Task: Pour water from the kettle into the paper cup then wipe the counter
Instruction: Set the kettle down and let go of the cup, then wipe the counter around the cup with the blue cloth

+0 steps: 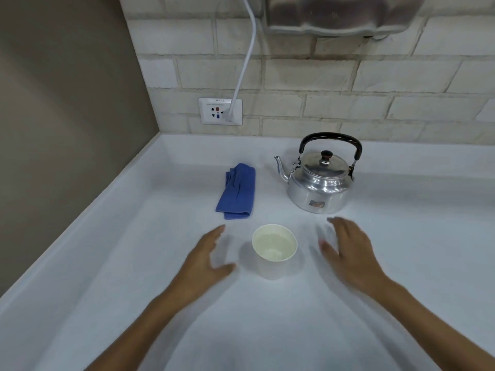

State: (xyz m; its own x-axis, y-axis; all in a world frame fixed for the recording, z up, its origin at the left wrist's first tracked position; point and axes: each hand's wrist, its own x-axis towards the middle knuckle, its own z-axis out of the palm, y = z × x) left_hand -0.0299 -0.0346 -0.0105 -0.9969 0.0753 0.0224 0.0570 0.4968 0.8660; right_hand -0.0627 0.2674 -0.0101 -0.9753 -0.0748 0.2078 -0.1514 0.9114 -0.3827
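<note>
Both open, empty hands, left hand (207, 259) and right hand (348, 253), flank the filled white paper cup (273, 250) (water looks poured), so reach past it carefully for the folded blue cloth (237, 191).

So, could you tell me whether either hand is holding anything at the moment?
Nothing is held: the left hand and right hand are open on either side of the paper cup.

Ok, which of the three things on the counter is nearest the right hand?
The paper cup, water already in it, just left of the right hand. The kettle stands farther back; the blue cloth lies beyond the cup.
</note>
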